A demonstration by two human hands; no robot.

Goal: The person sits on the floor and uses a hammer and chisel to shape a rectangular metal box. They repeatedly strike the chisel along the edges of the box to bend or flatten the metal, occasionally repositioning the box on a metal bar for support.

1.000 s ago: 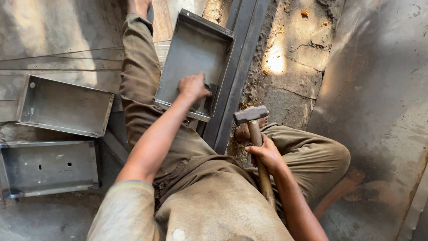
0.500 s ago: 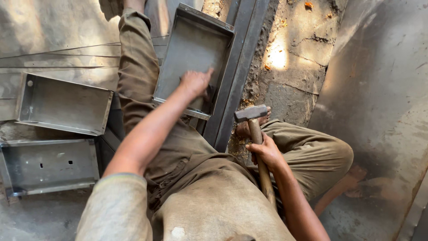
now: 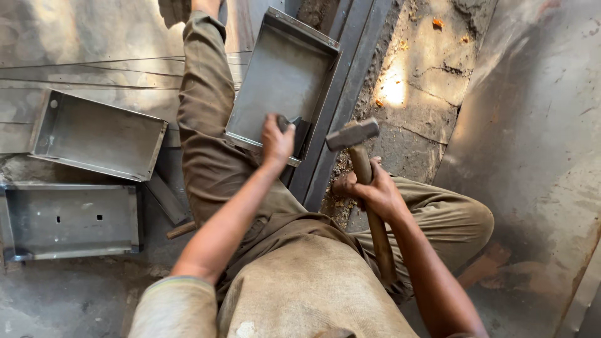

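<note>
Left hand [image 3: 276, 139] grips tray [image 3: 282, 75]; right hand [image 3: 377, 191] holds hammer [image 3: 354, 141].

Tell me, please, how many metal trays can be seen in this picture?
3. One metal tray lies by the left hand; a second tray lies at the left; a third tray lies below it. Others may lie outside the view.
</note>
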